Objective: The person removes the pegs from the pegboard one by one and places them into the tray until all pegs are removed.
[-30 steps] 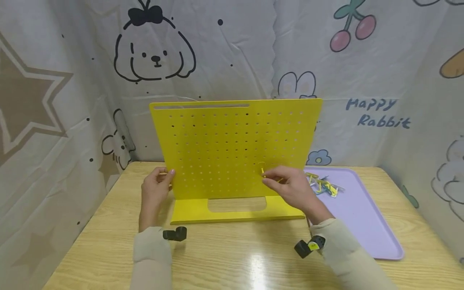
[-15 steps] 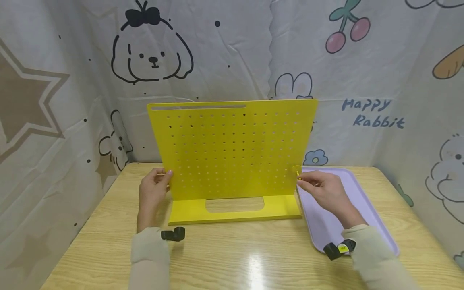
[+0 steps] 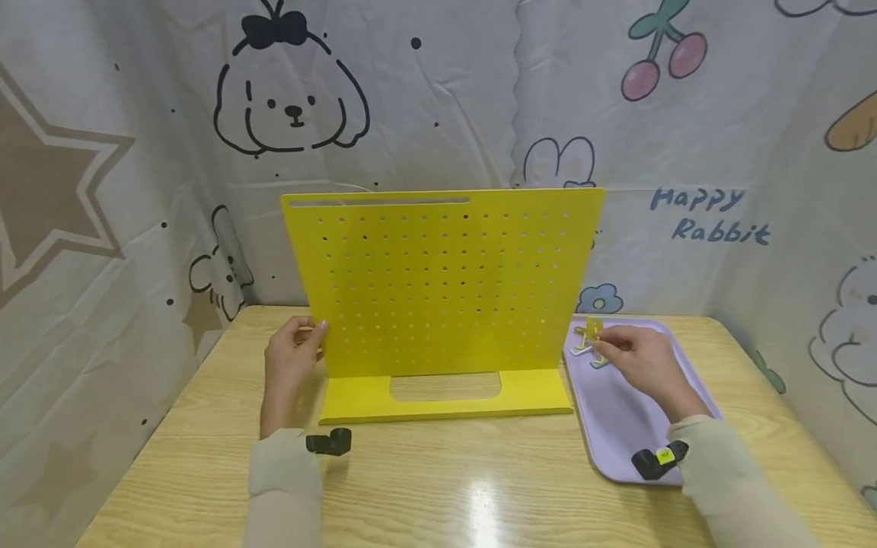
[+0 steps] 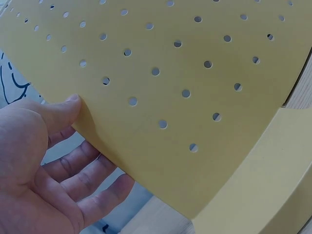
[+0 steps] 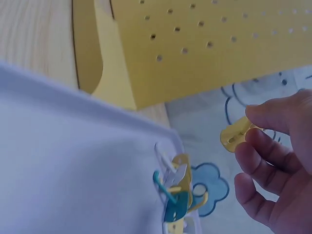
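Note:
A yellow pegboard [image 3: 438, 365] stands upright on its flat foot. My left hand [image 3: 291, 361] grips its left edge; in the left wrist view the thumb [image 4: 66, 109] lies on the front face and the other fingers reach behind the edge. Over the far part of the lilac tray [image 3: 617, 434], my right hand [image 3: 640, 365] pinches a yellow pegboard hook [image 5: 236, 134] between thumb and fingers. Below it, a teal hook [image 5: 176, 202], a white hook [image 5: 176, 174] and some yellow ones lie heaped at the tray's edge, partly hidden by the hand in the head view.
The tray's raised rim [image 5: 112, 107] runs close beside the board's right end. Wooden tabletop [image 3: 411, 487] stretches in front of the board. A printed cloth [image 3: 438, 91] hangs behind and along both sides.
My right hand has moved from in front of the board to the right, past its edge and over the tray, with the yellow hook still pinched. The left hand stays at the board's edge.

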Tool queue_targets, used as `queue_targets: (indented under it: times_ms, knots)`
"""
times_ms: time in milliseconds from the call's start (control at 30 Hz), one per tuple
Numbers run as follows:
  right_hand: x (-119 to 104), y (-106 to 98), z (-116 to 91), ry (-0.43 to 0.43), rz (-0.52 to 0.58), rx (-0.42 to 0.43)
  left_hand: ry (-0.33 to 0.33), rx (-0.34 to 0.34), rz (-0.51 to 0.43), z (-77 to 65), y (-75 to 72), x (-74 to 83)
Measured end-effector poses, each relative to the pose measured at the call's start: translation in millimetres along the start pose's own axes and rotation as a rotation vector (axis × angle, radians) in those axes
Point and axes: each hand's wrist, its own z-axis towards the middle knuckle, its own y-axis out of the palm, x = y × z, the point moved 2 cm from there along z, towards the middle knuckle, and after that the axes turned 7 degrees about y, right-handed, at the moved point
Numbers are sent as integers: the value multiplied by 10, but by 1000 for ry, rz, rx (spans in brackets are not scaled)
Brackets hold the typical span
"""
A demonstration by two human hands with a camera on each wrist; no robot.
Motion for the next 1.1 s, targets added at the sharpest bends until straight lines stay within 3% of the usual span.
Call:
queue_targets:
  times_ms: [433,667,900,1100]
  knots:
    - [235,58,185,10,-101,3,21,-5,-14,-20,23,14]
    - [309,116,216,-40,-210,17,20,-6,-23,-20,51,12]
    - [330,189,242,53,-250,-41,23,-7,-18,-15,66,16]
    - [316,209,229,48,-236,-50,16,-13,-20,-21,59,19]
